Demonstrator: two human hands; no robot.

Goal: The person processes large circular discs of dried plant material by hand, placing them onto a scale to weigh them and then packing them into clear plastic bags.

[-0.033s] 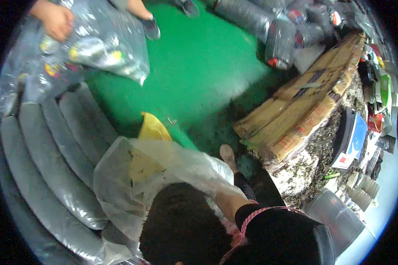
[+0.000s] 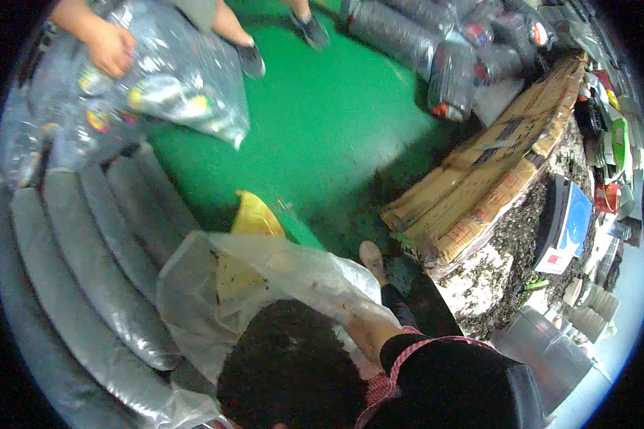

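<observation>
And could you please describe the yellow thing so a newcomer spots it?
From the green floor, look down to the clear plastic, right of the grey rolls. The yellow thing pokes past the plastic's upper edge, its lower part showing through; neither plastic nor rolls share its colour.

Past the obstructing plastic bag [image 2: 315, 270], green floor [image 2: 329, 121] gives passage.
</observation>
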